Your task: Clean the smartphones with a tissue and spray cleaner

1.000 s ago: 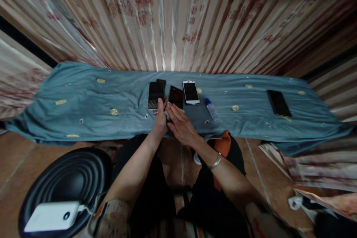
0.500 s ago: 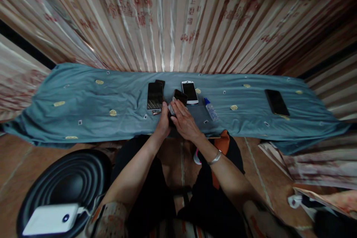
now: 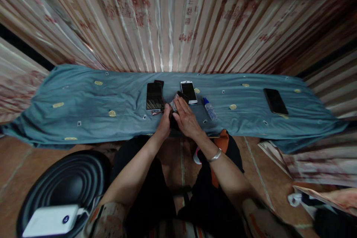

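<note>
A dark phone is between my hands near the front edge of the cloth-covered table, its middle hidden by fingers. My left hand grips its left side, thumb on top. My right hand lies over it with fingers stretched forward, pressing a small grey cloth against the screen. Just left of my hands, a black phone rests on other dark items. Beyond my right fingers lies a white-framed phone, screen up. A clear bottle with a blue cap is to the right.
Another black phone lies far right on the blue-green tablecloth. Pleated curtains hang behind and at both sides. On a round black stool at my lower left is a white power bank with a cable.
My right hand and the grey cloth have shifted slightly on the held phone, and the phone has tilted a little. The other things stay in place; the view has moved slightly.
</note>
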A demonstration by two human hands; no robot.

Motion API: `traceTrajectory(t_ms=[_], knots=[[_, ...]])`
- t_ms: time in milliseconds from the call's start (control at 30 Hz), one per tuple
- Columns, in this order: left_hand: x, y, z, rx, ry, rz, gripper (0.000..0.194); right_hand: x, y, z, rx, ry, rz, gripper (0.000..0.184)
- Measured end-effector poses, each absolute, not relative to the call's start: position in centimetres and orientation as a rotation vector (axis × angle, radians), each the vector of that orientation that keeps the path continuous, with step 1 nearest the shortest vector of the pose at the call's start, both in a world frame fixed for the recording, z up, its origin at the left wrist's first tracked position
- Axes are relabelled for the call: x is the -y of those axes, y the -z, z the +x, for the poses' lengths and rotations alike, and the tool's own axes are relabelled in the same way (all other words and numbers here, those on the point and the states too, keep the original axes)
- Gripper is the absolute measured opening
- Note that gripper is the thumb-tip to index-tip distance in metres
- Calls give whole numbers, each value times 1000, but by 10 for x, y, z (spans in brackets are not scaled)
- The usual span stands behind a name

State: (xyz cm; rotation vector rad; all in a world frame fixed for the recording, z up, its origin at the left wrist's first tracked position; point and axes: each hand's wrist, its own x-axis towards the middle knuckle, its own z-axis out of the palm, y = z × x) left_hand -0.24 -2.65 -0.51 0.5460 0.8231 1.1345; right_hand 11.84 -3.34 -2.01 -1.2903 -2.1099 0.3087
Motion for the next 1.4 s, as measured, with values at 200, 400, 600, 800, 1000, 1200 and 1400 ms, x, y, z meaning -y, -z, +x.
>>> traceTrajectory(t_ms=[200, 400, 600, 800, 1000, 1200, 1400], knots=[[32, 4, 3, -802, -1147, 680, 45, 22, 24, 128, 2011, -258, -1349, 60], [27, 0, -1, -755, -1127, 633, 51, 20, 28, 128, 1999, -249, -1390, 61], [26, -4, -5, -732, -1118, 556, 53, 19, 32, 129, 1966, -261, -1448, 60], [29, -3, -2, -736, -1121, 638, 53, 22, 28, 128, 1997, -237, -1398, 61], [27, -7, -5, -729, -1133, 571, 52, 20, 30, 127, 1987, -237, -1405, 61], [25, -11, -8, -753, -1142, 527, 54, 17, 35, 128, 1956, -231, -1433, 60], [22, -11, -12, -793, -1186, 576, 56, 25, 36, 122, 2028, -267, -1395, 62]])
